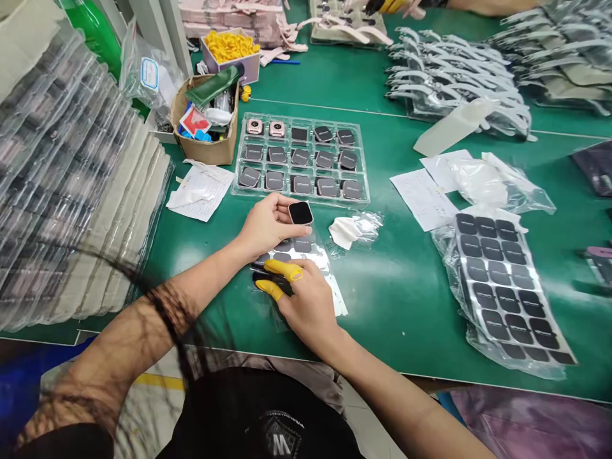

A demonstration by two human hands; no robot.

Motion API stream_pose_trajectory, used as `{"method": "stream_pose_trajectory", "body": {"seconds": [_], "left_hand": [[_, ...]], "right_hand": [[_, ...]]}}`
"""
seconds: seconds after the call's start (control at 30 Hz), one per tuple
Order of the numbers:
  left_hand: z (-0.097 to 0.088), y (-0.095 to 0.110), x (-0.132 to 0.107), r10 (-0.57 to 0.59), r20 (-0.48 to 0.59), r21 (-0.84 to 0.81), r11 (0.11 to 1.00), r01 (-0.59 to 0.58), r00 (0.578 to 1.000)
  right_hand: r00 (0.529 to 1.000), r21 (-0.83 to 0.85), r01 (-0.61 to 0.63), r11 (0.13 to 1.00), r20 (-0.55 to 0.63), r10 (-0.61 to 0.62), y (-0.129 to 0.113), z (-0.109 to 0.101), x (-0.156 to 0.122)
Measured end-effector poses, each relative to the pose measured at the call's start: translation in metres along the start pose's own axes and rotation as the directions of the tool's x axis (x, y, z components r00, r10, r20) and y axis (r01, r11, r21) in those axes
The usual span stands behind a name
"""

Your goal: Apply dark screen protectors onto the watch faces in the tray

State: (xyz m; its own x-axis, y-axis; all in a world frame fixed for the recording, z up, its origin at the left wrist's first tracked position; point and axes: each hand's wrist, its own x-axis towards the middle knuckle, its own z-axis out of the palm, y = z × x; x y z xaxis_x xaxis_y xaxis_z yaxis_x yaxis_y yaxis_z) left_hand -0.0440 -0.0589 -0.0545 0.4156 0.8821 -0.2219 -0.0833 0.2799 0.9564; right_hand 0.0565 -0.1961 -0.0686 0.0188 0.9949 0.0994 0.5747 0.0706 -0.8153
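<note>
The left hand [266,225] pinched the watch [301,213] by its edge (perhaps to keep its face clear) at the sheet's [303,245] far end, while the right hand [308,293] curled half closed there, its hold unclear.

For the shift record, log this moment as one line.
left hand: holding square watch body | right hand: yellow-capped fingers at label sheet, grip unclear | tray: beyond hands, includes pink watches

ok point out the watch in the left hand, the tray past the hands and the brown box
watch [300,213], head view, on its dark screen
tray [365,167], head view, on its right rim
brown box [208,152], head view, on its front wall
</note>
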Motion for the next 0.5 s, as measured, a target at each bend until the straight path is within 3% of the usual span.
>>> {"method": "stream_pose_trajectory", "body": {"seconds": [0.2,0.33,0.4,0.5], "left_hand": [[-0.005,-0.001,0.001,0.052,0.035,0.055,0.997,-0.054,0.998],[-0.006,-0.004,0.002,0.081,0.068,0.051,0.995,-0.085,0.994],[-0.006,-0.006,0.002,0.093,0.105,0.083,0.991,-0.102,0.99],[-0.005,-0.005,-0.002,0.115,0.158,0.165,0.976,-0.141,0.981]], "right_hand": [[0.998,-0.077,0.039,0.996,-0.036,-0.042,0.0,-0.009,0.013],[0.993,0.02,0.121,0.992,-0.006,-0.121,-0.023,-0.041,0.005],[0.998,0.143,0.069,0.987,0.003,-0.07,-0.029,-0.066,0.013],[0.986,0.314,-0.131,0.94,-0.056,0.156,-0.016,-0.096,0.045]]}}
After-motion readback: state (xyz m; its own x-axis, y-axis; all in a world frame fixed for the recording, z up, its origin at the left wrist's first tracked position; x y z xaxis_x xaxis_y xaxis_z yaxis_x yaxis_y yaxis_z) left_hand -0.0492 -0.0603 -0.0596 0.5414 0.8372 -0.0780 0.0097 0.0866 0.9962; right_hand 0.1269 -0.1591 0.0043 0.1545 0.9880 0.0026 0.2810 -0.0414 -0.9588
